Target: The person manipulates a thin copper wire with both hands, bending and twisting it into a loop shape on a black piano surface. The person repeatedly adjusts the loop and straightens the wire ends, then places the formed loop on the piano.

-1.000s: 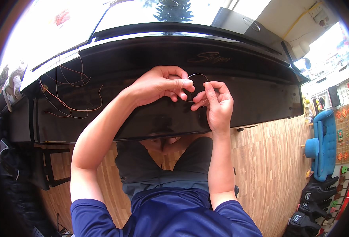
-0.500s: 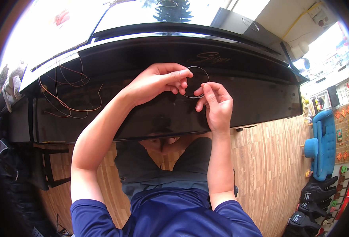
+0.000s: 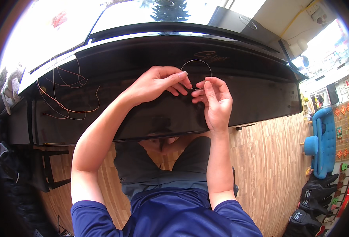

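A thin silvery wire (image 3: 197,60), bent into a ring, is held up over the glossy black piano (image 3: 261,91). My left hand (image 3: 160,83) pinches the ring's left side between thumb and fingertips, its other fingers curled loosely beneath. My right hand (image 3: 216,102) pinches the right side with thumb and index finger, the other fingers half bent. The lower part of the ring is partly hidden by my fingers. Several loose thin copper and silvery wires (image 3: 65,108) lie in tangled curves on the piano to the left of my hands.
A grey plush toy (image 3: 12,83) sits at the piano's left end. A black bench or stand (image 3: 50,170) is below left. A blue sofa (image 3: 322,146), black bags (image 3: 310,201) and red wall decorations (image 3: 346,122) are at the right, beyond the wooden floor (image 3: 265,154).
The wire ring has risen and now stands larger above my fingertips. My left hand dipped slightly after rising, and my right hand's fingertips have moved a little upward. The view shifted slightly.
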Available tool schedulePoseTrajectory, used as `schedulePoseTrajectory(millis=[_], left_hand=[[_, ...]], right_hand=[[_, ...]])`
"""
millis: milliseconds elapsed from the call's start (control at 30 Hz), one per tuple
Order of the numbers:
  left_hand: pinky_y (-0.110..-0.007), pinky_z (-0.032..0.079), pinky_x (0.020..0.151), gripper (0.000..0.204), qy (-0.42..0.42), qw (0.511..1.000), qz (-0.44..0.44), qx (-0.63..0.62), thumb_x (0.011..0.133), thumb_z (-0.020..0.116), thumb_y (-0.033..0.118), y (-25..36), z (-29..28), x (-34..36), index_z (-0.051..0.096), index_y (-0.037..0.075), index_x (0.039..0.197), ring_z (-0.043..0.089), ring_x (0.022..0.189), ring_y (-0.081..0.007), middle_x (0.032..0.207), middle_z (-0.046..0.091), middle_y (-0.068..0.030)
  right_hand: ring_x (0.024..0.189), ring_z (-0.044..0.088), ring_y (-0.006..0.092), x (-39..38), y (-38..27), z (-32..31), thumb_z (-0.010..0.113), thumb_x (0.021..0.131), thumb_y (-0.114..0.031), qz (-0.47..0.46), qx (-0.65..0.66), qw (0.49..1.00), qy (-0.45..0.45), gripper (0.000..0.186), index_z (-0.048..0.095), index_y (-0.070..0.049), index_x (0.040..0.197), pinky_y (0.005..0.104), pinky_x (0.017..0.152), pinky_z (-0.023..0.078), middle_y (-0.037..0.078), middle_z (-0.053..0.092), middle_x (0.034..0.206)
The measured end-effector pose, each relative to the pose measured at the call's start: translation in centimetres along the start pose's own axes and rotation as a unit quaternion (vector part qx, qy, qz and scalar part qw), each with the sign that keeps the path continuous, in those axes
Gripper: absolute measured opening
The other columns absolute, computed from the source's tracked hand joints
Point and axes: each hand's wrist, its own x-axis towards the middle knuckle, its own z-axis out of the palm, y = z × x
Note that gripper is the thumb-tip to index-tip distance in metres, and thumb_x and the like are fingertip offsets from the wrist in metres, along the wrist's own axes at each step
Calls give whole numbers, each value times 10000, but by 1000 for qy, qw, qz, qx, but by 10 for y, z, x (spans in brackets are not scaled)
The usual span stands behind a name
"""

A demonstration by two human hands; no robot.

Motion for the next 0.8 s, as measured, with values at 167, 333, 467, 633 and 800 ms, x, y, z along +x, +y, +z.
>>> schedulePoseTrajectory(millis=[167,333,467,633,800], left_hand=[[-311,553,853,398,12,994,35,-106,1025,535,364,4,-3,-2,672,-6,1081,703,969,-205,1070,712,-127],[-323,560,834,341,65,990,72,-105,1050,484,322,5,-5,-1,647,26,1104,711,935,-220,1062,708,-144],[-285,559,782,314,109,981,139,75,1031,541,264,-2,-1,0,689,6,1131,710,857,-162,906,735,-106],[-259,563,697,279,132,980,122,86,997,607,258,-2,6,-1,716,28,1112,709,778,-129,872,735,-81],[-272,573,711,277,29,997,74,-10,987,623,262,7,1,-7,703,13,1077,714,786,-138,945,731,-92]], right_hand=[[573,570,77,-1,1,-3,665,955,-111,23,-21,999,-18,200,633,13,1108,208,483,454,61,660,831],[567,590,81,-3,-1,-4,688,939,-115,36,-73,996,-35,217,644,21,1102,195,458,429,70,684,808],[591,637,105,-5,-5,0,704,920,-93,29,-93,994,-54,232,642,29,1107,198,475,467,111,726,836],[607,664,133,-6,-7,2,709,912,-81,31,-70,995,-57,238,636,31,1108,216,498,512,136,731,846],[616,675,140,-3,0,-1,696,930,-112,27,-77,996,-27,199,624,25,1055,224,483,512,99,696,757]])
